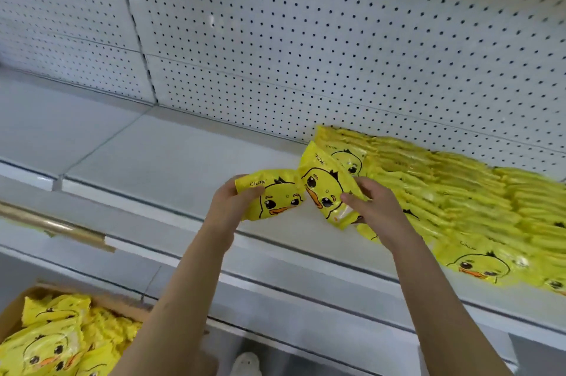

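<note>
Yellow foil fills the cardboard box [13,310] down at seven o'clock, nearest me. Above it my left grip [228,207] curls round one duck packet [272,198], thumb across its top corner, its long axis lying roughly nine to three. My right grip [375,210] pinches a second packet [324,192], tilted eleven to five and touching the first at its edge. The stocked row [444,192] on the shelf [183,161] begins just beyond, at two o'clock from my right grip, so I judge that packet slots in first. Behind stands white pegboard [306,23].
</note>
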`<state>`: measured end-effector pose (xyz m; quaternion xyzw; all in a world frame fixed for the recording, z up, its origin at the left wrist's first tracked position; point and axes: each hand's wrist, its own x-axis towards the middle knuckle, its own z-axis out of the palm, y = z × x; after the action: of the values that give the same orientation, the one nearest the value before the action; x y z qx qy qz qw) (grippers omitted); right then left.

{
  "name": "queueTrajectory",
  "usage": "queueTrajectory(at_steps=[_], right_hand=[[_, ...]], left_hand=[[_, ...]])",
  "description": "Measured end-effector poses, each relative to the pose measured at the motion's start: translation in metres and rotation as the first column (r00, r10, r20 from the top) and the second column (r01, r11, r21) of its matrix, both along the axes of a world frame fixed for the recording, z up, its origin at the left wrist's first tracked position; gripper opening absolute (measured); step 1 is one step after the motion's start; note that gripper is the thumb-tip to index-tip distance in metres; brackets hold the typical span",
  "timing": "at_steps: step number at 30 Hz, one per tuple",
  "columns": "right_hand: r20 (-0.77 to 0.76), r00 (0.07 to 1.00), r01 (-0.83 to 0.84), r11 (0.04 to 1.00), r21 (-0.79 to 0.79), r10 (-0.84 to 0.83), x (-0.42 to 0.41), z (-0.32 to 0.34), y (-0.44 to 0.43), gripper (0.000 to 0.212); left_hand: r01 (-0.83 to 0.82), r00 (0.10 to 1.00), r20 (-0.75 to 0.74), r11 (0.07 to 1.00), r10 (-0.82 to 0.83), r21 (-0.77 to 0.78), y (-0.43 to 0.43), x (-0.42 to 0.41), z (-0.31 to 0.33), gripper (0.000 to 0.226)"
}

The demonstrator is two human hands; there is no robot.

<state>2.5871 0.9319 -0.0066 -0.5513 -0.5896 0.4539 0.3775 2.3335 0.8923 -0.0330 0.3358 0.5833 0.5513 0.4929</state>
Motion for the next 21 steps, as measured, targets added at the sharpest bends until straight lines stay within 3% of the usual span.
queueTrajectory(at_steps=[5, 9, 12, 21], right_hand=[[0.057, 0.99, 0.128, 0.992, -0.019, -0.127, 0.01, -0.005, 0.025, 0.025], [0.231, 0.96, 0.152, 0.988, 0.039, -0.157, 0.014, -0.01, 0.048, 0.037], [0.357, 0.919, 0.137, 0.985, 0.107, -0.167, 0.014, -0.016, 0.066, 0.037], [0.53, 0.834, 0.031, 0.973, 0.228, -0.151, 0.014, -0.012, 0.129, 0.037]], left_hand=[[0.128, 0.991, -0.034, 0.991, -0.129, -0.033, 0.043, 0.002, -0.003, 0.021], [0.23, 0.969, -0.09, 0.973, -0.231, -0.015, 0.066, 0.006, -0.009, 0.018], [0.264, 0.958, -0.113, 0.964, -0.265, -0.023, 0.076, 0.008, -0.013, 0.019], [0.248, 0.958, -0.139, 0.968, -0.25, -0.035, 0.091, 0.021, -0.014, 0.019]])
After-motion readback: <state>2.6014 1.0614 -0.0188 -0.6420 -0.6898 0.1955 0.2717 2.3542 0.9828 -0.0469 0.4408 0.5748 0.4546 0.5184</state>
